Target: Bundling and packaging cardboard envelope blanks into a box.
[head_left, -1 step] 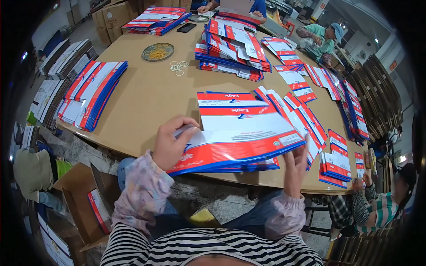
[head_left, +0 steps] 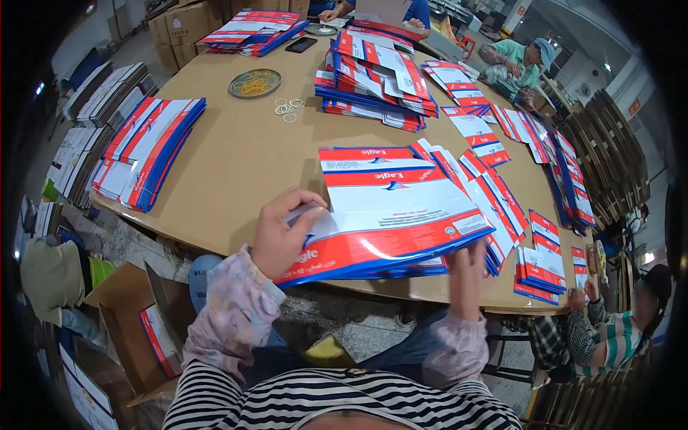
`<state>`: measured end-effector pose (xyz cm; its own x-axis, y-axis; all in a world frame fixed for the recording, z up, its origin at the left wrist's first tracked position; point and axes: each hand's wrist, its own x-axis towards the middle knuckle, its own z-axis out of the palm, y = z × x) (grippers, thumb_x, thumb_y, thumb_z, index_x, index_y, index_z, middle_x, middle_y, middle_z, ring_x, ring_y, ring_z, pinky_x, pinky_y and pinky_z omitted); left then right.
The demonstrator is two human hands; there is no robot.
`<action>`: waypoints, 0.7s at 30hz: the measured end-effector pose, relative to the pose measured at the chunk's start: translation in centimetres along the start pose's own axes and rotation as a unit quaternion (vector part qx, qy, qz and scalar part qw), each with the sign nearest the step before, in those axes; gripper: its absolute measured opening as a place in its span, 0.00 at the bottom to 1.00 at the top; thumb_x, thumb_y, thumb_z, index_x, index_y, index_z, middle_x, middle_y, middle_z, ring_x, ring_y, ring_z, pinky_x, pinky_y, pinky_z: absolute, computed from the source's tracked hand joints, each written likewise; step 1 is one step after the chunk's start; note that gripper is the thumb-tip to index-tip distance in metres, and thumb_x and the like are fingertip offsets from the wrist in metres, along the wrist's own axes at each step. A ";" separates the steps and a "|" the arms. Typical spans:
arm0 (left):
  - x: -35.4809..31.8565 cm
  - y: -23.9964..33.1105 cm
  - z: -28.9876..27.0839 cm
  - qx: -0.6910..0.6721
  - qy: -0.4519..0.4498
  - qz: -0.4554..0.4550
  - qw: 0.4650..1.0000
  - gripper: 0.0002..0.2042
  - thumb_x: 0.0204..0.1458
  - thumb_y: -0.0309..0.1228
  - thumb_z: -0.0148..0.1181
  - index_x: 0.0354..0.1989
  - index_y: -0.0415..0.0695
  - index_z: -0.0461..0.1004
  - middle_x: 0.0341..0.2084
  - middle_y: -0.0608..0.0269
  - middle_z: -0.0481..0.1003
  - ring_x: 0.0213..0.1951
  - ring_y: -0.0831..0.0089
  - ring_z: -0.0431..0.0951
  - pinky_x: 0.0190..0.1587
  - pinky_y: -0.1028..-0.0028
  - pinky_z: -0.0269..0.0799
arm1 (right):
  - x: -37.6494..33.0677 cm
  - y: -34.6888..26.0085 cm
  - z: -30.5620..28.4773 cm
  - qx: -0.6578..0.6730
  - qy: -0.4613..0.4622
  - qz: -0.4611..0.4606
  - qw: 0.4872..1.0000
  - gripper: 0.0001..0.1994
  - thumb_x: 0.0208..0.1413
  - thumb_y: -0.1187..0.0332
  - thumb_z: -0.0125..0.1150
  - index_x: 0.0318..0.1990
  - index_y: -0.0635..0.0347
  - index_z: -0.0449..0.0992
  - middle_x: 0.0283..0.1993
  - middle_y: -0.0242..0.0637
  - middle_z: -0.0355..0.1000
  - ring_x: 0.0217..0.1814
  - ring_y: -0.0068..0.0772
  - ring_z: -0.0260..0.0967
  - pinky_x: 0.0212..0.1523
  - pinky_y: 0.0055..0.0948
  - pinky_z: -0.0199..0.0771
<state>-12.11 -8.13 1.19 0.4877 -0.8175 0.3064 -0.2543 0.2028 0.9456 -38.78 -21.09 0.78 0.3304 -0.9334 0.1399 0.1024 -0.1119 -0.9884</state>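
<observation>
1. My left hand (head_left: pixel 281 233) grips the near-left corner of the stack of flat red, white & blue printed sheets (head_left: pixel 390 215): thumb on top, fingers curled under the edge, shut on the stack.
2. My right hand (head_left: pixel 467 266) is at the stack's near-right edge, fingers up against the front edge & touching it. Can't tell if it really clamps the sheets or just presses them.
3. The stack lies at the near edge of the brown table (head_left: pixel 236 172), right in front of me, its near-left corner lifted off the tabletop in my left hand.
4. Just right of it, more sheets fanned out in a row (head_left: pixel 494 190).
5. Far left on the table: a separate pile of the same sheets (head_left: pixel 150 150), well apart from my hands.
6. Further back: a round dish of rubber bands (head_left: pixel 254 83), w/ loose bands (head_left: pixel 287 107) beside it.
7. Another person (head_left: pixel 609 333) in a striped top sits at the table's right corner.
</observation>
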 end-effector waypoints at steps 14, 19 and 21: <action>-1.0 0.2 2.1 0.165 -0.002 0.117 0.979 0.24 0.49 0.29 0.63 0.55 0.38 0.65 0.48 0.51 0.69 0.50 0.59 0.70 0.54 0.65 0.64 | 1.0 -1.2 7.0 -0.027 0.001 -0.070 0.997 0.17 0.61 0.63 0.50 0.51 0.66 0.68 0.44 0.36 0.70 0.45 0.24 0.67 0.46 0.26 0.67; -0.9 -4.0 1.9 0.315 -0.177 0.118 0.925 0.36 0.45 0.51 0.63 0.60 0.42 0.61 0.59 0.49 0.59 0.62 0.50 0.55 0.63 0.53 0.48 | 14.3 -3.5 -1.1 -0.016 -0.009 -0.121 0.993 0.16 0.62 0.66 0.51 0.52 0.67 0.68 0.45 0.36 0.73 0.41 0.23 0.71 0.43 0.23 0.71; -1.2 -4.9 1.5 0.401 -0.269 0.094 0.871 0.42 0.43 0.58 0.62 0.62 0.43 0.60 0.60 0.47 0.57 0.64 0.49 0.53 0.64 0.50 0.45 | 20.6 -2.8 -3.2 -0.061 0.002 -0.091 0.994 0.14 0.62 0.67 0.50 0.49 0.68 0.70 0.42 0.35 0.73 0.39 0.21 0.71 0.42 0.23 0.70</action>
<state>-12.73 -8.97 -4.02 -0.0330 -0.9883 0.1490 -0.8939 0.0959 0.4379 -35.24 -41.04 6.25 0.3129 -0.8954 0.3169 0.0446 -0.3194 -0.9466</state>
